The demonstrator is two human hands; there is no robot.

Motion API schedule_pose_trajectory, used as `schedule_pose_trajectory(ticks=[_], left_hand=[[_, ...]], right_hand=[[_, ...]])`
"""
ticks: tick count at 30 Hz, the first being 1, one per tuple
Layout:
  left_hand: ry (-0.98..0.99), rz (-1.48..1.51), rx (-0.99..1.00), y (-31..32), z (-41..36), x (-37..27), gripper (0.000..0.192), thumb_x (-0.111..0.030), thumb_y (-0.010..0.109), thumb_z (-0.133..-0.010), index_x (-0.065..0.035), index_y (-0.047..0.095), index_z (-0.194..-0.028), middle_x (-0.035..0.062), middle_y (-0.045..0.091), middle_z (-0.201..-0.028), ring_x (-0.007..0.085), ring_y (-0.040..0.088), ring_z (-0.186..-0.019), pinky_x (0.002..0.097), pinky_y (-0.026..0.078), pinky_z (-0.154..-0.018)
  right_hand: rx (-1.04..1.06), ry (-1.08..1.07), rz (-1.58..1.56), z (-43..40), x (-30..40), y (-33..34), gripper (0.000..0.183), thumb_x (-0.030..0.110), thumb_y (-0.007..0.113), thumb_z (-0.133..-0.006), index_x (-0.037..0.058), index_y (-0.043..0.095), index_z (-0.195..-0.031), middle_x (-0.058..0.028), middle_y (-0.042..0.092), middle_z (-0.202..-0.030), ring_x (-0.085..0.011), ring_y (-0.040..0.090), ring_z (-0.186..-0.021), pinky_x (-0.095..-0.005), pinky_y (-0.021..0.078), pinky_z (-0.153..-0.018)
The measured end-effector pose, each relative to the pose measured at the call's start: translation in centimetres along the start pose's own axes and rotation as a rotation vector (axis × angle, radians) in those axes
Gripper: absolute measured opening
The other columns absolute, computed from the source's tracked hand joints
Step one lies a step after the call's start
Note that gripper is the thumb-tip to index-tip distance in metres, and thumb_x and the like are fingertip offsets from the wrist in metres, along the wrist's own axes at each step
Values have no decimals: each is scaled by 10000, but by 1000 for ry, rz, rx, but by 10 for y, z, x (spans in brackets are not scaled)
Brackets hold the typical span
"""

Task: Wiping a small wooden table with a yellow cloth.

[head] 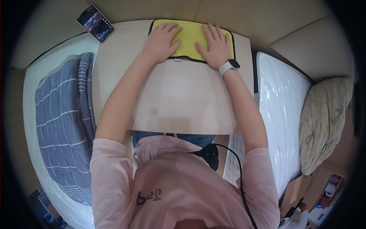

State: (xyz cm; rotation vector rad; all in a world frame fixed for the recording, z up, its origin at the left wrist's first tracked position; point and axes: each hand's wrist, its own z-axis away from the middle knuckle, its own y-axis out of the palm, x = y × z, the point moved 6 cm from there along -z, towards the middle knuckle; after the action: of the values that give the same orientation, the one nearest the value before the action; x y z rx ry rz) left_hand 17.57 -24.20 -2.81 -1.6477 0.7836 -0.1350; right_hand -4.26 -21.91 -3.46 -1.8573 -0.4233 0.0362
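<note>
A yellow cloth (188, 37) with black edging lies spread at the far end of the pale wooden tabletop (183, 94). A small white tag (177, 60) sticks out from its near edge. My left hand (161, 43) rests palm down on the cloth's left part, fingers spread. On the right part, my right hand (216, 48) lies flat with its fingers apart, and a smartwatch (229, 66) with a light band circles that wrist. Neither hand grips anything; both palms are hidden.
A smartphone (95, 23) with its screen lit sits at the far left corner. Left of the table, a blue checked quilt (61, 123) lies on a plastic-wrapped mattress (30, 114). Another wrapped mattress (278, 108) is at right, beside a beige folded quilt (326, 120). A black cable (241, 171) hangs along my body.
</note>
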Motion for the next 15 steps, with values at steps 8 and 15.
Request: schedule_pose_trajectory(ticks=[8,15], left_hand=[[40,-7,42,-9,127,-98,736,-359,649,-1036,-84,418,-1679,180,383,-1756,398,335,-1631,569,262,-1334],[-70,85,83,-24,186,-143,786,-345,717,-986,-73,444,-1672,181,376,-1760,403,329,-1636,595,275,-1316]], right_hand=[[178,-13,-29,137,38,-59,796,539,605,-1033,128,428,-1690,-159,358,-1781,-400,274,-1661,-632,153,-1339],[275,49,-57,193,64,-83,893,522,674,-976,52,412,-1689,-174,367,-1771,-392,269,-1668,-629,134,-1340]])
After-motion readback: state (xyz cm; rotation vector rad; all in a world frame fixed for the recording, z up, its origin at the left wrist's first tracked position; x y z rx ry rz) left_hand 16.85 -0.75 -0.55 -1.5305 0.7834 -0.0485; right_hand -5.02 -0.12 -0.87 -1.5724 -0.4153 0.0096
